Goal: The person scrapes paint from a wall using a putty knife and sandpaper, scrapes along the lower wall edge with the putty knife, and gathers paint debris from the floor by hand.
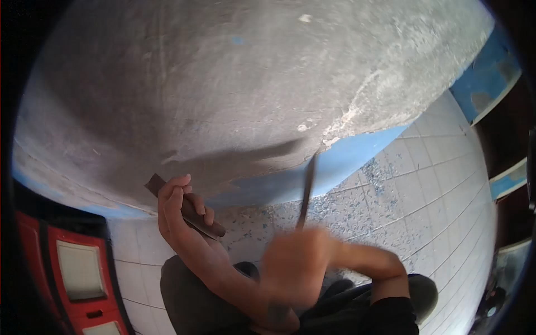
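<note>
My left hand (181, 204) is wrapped round a short brown bar-like tool (192, 215), held at a slant near the lower wall. My right hand (296, 262), blurred by motion, is closed round a long dark thin tool (309, 187). This tool points up, its tip at the ragged edge between bare grey plaster (223, 95) and blue paint (357, 153). Whether the tip touches the wall cannot be made out. Pale chipped spots show beside the tip.
Blue and white paint chips (340, 209) lie scattered over the tiled floor (441, 201) below the wall. A red door-like panel (106, 245) stands at the left. Blue and dark structures (488, 72) line the right edge. My bent knees are at the bottom.
</note>
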`<action>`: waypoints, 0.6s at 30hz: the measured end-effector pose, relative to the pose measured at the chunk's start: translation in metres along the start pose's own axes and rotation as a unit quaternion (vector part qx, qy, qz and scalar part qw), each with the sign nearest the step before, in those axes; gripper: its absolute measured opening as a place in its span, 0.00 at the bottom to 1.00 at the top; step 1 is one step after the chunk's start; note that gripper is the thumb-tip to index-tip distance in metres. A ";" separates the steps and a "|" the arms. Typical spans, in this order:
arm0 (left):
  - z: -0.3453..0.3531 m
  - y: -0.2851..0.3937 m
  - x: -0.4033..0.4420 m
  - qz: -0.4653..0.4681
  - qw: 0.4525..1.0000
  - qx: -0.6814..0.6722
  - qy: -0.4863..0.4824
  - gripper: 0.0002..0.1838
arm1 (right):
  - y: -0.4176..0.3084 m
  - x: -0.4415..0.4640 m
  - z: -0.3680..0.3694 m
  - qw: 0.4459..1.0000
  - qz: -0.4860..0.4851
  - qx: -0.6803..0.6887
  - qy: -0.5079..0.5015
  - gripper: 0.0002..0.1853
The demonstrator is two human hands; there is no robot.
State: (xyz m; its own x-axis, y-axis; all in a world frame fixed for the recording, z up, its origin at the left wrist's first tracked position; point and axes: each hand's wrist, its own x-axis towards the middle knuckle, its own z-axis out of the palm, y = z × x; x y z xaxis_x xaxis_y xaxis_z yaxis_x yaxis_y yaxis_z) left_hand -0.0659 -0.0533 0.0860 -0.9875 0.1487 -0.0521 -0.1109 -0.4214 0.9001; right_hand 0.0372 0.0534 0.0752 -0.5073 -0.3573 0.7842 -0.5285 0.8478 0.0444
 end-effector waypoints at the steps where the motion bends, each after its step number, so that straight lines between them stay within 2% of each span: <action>1: 0.003 0.000 0.000 0.010 1.000 -0.014 0.012 0.08 | 0.005 -0.002 -0.003 1.000 0.029 -0.011 -0.001 0.10; 2: 0.002 0.000 -0.001 0.014 1.000 -0.011 0.003 0.08 | 0.010 -0.003 -0.007 0.998 0.057 -0.022 -0.003 0.10; 6: 0.008 -0.005 -0.003 0.018 1.000 0.005 0.005 0.09 | -0.024 0.008 0.006 0.997 -0.054 -0.021 0.055 0.10; 7: 0.009 -0.006 -0.004 0.014 1.000 0.014 -0.006 0.09 | -0.014 0.002 0.007 0.997 -0.048 -0.023 0.061 0.10; 9: 0.009 -0.006 -0.007 0.022 1.000 0.009 -0.018 0.09 | 0.016 -0.010 0.006 1.000 0.013 0.002 0.023 0.09; 10: 0.009 -0.007 -0.008 0.026 0.999 0.000 -0.020 0.09 | 0.014 -0.009 0.008 0.997 0.005 -0.066 -0.026 0.10; 11: 0.009 -0.008 -0.008 0.029 0.999 0.002 -0.022 0.09 | 0.004 -0.006 0.013 0.997 0.005 -0.067 -0.022 0.10; 13: 0.008 -0.009 -0.007 0.020 0.999 0.021 -0.017 0.10 | -0.020 -0.001 0.024 0.998 -0.060 -0.003 0.030 0.10; 14: 0.009 -0.010 -0.007 0.023 0.999 0.025 -0.019 0.10 | -0.012 -0.005 0.024 0.998 -0.060 -0.004 0.035 0.10; 16: 0.009 -0.009 -0.008 0.032 0.999 0.020 -0.018 0.10 | 0.007 -0.012 0.020 0.991 -0.019 0.126 0.033 0.10; 17: 0.007 -0.009 -0.007 0.035 0.999 0.023 -0.023 0.10 | 0.006 -0.012 0.019 0.992 -0.018 0.122 0.038 0.10; 18: 0.005 -0.010 -0.007 0.034 0.999 0.021 -0.035 0.10 | 0.005 -0.013 0.017 0.998 -0.042 0.045 0.011 0.10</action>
State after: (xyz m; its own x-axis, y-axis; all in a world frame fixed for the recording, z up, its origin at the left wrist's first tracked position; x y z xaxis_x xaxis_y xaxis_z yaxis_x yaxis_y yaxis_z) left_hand -0.0577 -0.0453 0.0799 -0.9823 0.1832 0.0386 -0.0377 -0.3955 0.9177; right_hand 0.0295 0.0560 0.0553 -0.4437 -0.4162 0.7937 -0.6280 0.7762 0.0560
